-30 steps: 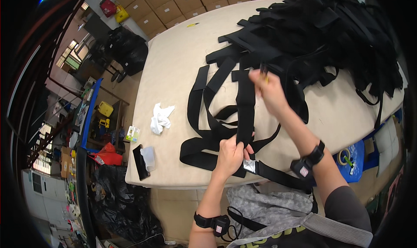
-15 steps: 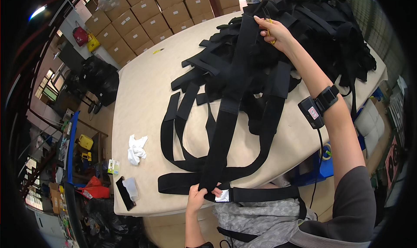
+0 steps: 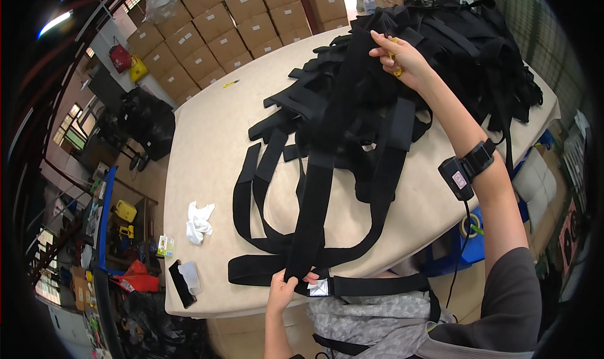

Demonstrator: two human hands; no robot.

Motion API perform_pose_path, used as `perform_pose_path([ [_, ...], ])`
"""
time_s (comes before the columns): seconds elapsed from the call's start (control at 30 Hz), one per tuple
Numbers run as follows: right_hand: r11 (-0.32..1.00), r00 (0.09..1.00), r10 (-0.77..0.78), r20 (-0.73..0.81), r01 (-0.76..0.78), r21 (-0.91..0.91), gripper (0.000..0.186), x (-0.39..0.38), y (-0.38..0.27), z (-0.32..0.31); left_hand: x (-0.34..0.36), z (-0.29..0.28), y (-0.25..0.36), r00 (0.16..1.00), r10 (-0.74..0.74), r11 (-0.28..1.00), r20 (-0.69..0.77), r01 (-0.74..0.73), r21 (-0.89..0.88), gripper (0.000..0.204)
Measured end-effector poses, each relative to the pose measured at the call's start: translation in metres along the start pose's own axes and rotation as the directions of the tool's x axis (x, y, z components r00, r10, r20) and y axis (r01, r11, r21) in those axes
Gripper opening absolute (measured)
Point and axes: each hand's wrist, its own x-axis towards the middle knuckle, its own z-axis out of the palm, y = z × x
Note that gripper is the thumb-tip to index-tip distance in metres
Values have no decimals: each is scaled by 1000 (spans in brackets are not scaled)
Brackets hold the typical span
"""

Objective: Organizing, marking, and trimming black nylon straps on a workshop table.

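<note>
A long black strap (image 3: pixel 313 205) runs across the table from front to back. My left hand (image 3: pixel 281 291) is closed on its near end at the front edge, beside a black band with a white label (image 3: pixel 318 288). At the back, my right hand (image 3: pixel 406 62) is closed round small yellow-handled snips (image 3: pixel 394 66), their blades hard to make out against the black. Its fingertips are right beside the strap's far end; whether they still grip it I cannot tell. Other black straps (image 3: pixel 382 201) lie looped under and around the long one.
A big heap of black straps (image 3: pixel 465 50) covers the back right of the table (image 3: pixel 201 139). On the left lie a crumpled white cloth (image 3: pixel 199 222), a dark phone-like object (image 3: pixel 181 283), a small box (image 3: pixel 165 246) and a yellow cutter (image 3: pixel 231 83). Stacked cartons (image 3: pixel 226 44) stand behind.
The strap's far part has dropped and looks blurred, and my right fingertips have shifted slightly away from its end. My left hand keeps its hold at the near end. The view has tilted slightly.
</note>
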Motion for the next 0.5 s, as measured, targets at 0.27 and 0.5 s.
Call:
perform_pose_path([
  [0.27, 925, 962, -159, 223, 67, 374, 30, -31, -11, 40, 2, 32, 47, 883, 60, 833, -466, 213, 511, 27],
  [0.5, 890, 741, 282, 610, -440, 122, 20, -121, 78, 133, 20, 32, 54, 888, 9, 930, -459, -177, -323, 45],
])
